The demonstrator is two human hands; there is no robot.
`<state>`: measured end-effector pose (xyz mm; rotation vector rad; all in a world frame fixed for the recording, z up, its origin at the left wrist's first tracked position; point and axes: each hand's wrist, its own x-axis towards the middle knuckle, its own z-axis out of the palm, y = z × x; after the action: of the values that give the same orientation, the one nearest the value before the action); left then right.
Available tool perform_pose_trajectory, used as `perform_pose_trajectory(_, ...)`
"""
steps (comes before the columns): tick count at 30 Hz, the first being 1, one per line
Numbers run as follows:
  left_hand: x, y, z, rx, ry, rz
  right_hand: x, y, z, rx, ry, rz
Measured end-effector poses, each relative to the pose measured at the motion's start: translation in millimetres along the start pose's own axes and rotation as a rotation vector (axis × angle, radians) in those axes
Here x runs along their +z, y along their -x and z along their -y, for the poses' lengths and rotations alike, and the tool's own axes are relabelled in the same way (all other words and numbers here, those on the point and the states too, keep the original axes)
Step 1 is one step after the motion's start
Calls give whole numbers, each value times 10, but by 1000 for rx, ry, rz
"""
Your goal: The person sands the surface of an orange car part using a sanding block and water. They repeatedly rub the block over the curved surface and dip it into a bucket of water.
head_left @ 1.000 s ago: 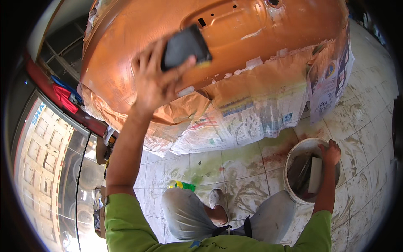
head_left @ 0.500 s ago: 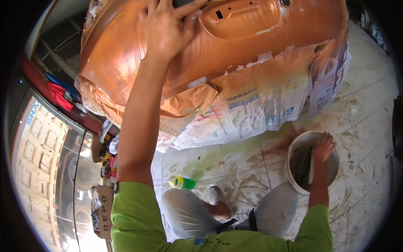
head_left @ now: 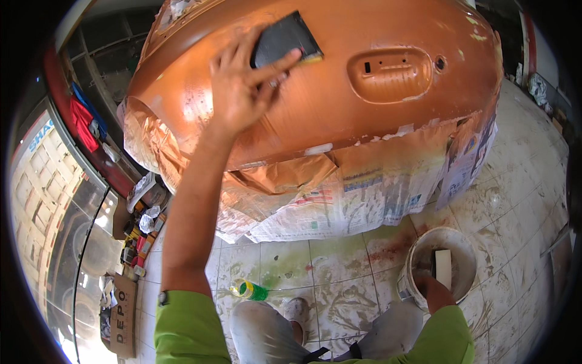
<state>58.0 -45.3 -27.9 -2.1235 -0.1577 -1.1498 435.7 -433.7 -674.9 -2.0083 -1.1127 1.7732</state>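
My left hand (head_left: 244,91) is pressed on a flat black sanding block (head_left: 288,41) with a yellow lower edge, its fingers and thumb spread over and around the block. The block lies against a car's orange-painted body panel (head_left: 321,115), left of the recessed handle pocket (head_left: 391,76). My right hand (head_left: 425,283) reaches down into a pale, dirty bucket (head_left: 470,255) on the floor. Its fingers are hidden inside. Beside that hand, a white block (head_left: 443,268) with a dark side stands upright in the bucket.
Masking newspaper (head_left: 364,206) hangs below the panel. A bottle with green liquid (head_left: 251,290) lies on the stained tile floor (head_left: 339,273) by my foot. At left are a cardboard box (head_left: 124,315), assorted cans and a red cloth (head_left: 83,124). Crumpled plastic (head_left: 538,88) lies far right.
The view has shifted, showing more of the panel and the whole block under my left hand. My right hand has moved from the bucket's far right side deeper inside; the white block now shows clearly.
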Motion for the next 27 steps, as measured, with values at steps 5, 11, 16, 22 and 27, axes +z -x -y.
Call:
perform_pose_trajectory(5,46,1029,-198,74,162,5,-1185,559,662,322,-683,680)
perform_pose_trajectory(11,-225,1169,-204,-66,24,172,-844,3088,6242,-802,348,-217)
perform_pose_trajectory(16,-264,1021,100,-27,36,142,-1680,3600,7181,-1447,98,-1100)
perform_pose_trajectory(22,-516,1443,685,-153,-79,35,-1626,2467,4884,-1312,448,-1685)
perform_pose_trajectory(27,-412,182,989,-163,-45,-99,-1964,1081,1773,-579,370,-1670)
